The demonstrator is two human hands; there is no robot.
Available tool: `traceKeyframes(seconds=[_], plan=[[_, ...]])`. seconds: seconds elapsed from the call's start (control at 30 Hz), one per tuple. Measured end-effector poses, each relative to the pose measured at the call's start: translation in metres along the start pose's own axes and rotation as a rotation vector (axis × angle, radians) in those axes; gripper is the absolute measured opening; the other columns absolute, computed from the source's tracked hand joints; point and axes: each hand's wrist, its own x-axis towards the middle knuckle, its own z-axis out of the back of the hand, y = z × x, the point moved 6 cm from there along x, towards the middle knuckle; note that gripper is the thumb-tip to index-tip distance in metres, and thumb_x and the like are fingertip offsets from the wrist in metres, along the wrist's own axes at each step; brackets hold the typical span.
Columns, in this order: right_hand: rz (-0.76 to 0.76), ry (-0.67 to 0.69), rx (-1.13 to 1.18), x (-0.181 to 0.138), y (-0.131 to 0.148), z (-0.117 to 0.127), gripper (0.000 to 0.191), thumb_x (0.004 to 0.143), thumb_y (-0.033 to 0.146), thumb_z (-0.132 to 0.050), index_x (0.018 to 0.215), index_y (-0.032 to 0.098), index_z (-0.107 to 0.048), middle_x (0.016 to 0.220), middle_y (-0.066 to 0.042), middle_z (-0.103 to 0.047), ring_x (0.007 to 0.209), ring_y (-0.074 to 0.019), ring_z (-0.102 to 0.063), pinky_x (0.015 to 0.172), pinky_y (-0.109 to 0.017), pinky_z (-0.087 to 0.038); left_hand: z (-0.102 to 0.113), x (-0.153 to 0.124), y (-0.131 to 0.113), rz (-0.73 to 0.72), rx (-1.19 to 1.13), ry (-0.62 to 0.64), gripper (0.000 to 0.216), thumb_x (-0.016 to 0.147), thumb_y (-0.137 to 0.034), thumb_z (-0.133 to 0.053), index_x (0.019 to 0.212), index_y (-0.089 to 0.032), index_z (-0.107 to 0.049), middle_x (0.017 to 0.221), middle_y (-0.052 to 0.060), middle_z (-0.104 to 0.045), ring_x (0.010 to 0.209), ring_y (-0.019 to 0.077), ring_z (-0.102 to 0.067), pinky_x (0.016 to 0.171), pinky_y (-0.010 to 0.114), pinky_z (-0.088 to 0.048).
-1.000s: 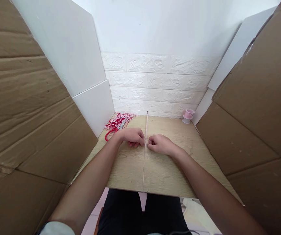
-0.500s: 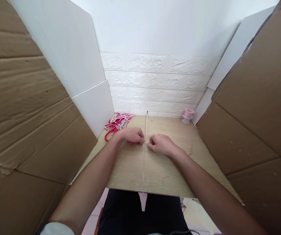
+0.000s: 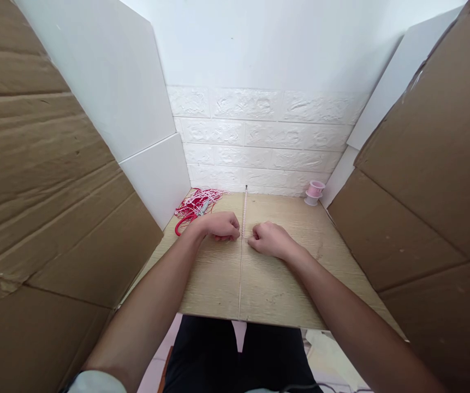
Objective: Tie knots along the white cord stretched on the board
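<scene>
A thin pale-pink cord (image 3: 240,278) runs straight down the wooden table from a small nail (image 3: 246,187) at the back to the front edge. Its far stretch is a thicker, knotted braid (image 3: 245,210). My left hand (image 3: 223,225) is closed in a pinch just left of the braid's lower end. On the other side, slightly farther off, my right hand (image 3: 270,239) is closed too, knuckles up. Whatever the fingers of either hand pinch is too fine or hidden to make out.
Red-handled scissors (image 3: 185,222) lie behind my left wrist, against a tangle of red and pink cords (image 3: 202,200). A pink spool (image 3: 315,189) stands at the back right corner. Cardboard walls (image 3: 54,180) flank the wooden tabletop (image 3: 284,295) on both sides.
Both hands have shifted slightly away from my body, and the gap between them at the braid has widened a little. Everything else stays put.
</scene>
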Motion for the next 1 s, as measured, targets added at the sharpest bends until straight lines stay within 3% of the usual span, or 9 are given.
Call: traceKeyframes(seconds=[0.23,0.43,0.6,0.77,1.0], plan=[[0.001,-0.030,0.045,-0.001,-0.003,0.001,0.023,0.079,0.037,-0.049,0.071,0.020,-0.060,0.072,-0.005,-0.062,0.063,-0.0161,-0.049,0.054,-0.028,-0.024,0.000,-0.002,0.003,-0.001,-0.001,0.049,0.015,0.065,-0.030,-0.059,0.065,-0.015,-0.058,0.054,0.000,-0.052,0.046,0.0094,-0.046,0.041,0.022,-0.035],[-0.004,-0.041,0.109,-0.002,-0.007,0.003,0.018,0.077,0.036,-0.052,0.071,0.020,-0.058,0.070,-0.001,-0.061,0.062,-0.0143,-0.047,0.054,-0.027,-0.024,0.005,-0.007,-0.002,-0.050,-0.086,0.014,0.036,0.071,-0.046,-0.062,0.062,-0.014,-0.050,0.055,0.000,-0.051,0.047,0.0082,-0.046,0.043,0.021,-0.033],[0.008,-0.116,0.202,-0.003,-0.008,0.008,0.017,0.076,0.035,-0.054,0.086,0.022,-0.058,0.076,0.002,-0.063,0.065,-0.0131,-0.050,0.054,-0.025,-0.025,0.009,-0.003,-0.002,-0.086,-0.264,-0.101,0.019,0.070,-0.032,-0.058,0.077,-0.015,-0.055,0.063,-0.002,-0.054,0.050,0.0092,-0.053,0.048,0.021,-0.039],[0.020,-0.100,0.231,-0.001,-0.008,0.004,0.022,0.076,0.034,-0.055,0.096,0.026,-0.060,0.080,0.003,-0.064,0.067,-0.0128,-0.052,0.055,-0.024,-0.026,0.004,0.002,-0.001,-0.116,-0.308,-0.031,0.021,0.066,-0.025,-0.059,0.086,-0.016,-0.058,0.071,0.000,-0.062,0.051,0.0101,-0.056,0.047,0.020,-0.038],[0.083,-0.087,0.264,-0.002,0.002,0.001,0.016,0.080,0.035,-0.053,0.091,0.026,-0.060,0.075,0.004,-0.063,0.064,-0.0116,-0.052,0.054,-0.024,-0.026,0.001,0.005,-0.002,-0.242,-0.365,0.077,0.025,0.064,-0.024,-0.066,0.087,-0.014,-0.065,0.082,0.004,-0.067,0.061,0.0078,-0.054,0.047,0.016,-0.035]])
